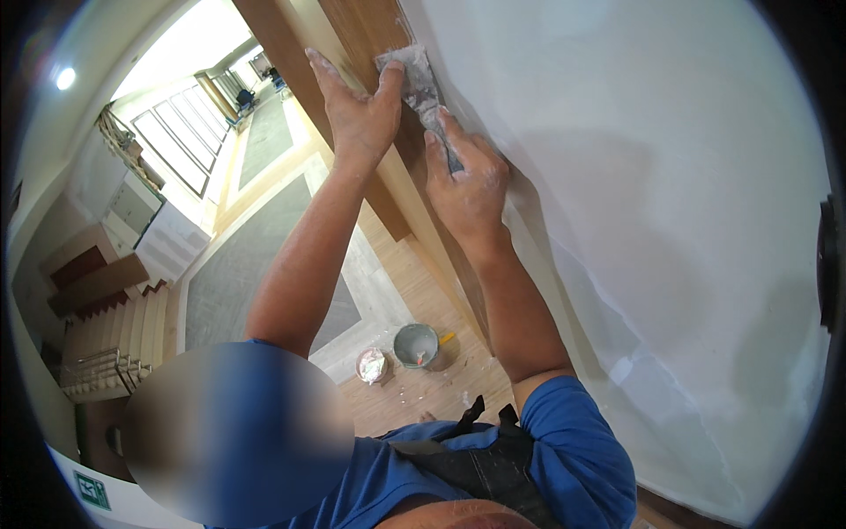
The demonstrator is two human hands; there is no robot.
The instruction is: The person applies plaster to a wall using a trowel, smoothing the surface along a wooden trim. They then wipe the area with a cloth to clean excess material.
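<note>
A putty knife (423,90) with a wide blade smeared in white paste is in my right hand (473,181), fingers and thumb closed round its handle. Its blade rests along the brown wooden frame (363,28), where the frame meets the white wall (608,167). My left hand (363,125) is spread open against the frame, the thumb stretched toward the blade; whether it touches the metal I cannot tell. White residue marks the fingers of both hands.
On the floor below my arms stand a grey bucket (402,340) and a small tub (360,367) with white paste. White spots dot the wood floor (414,397) around them. Stairs (119,348) and stacked boards (97,286) are at the left; a corridor stretches beyond the frame.
</note>
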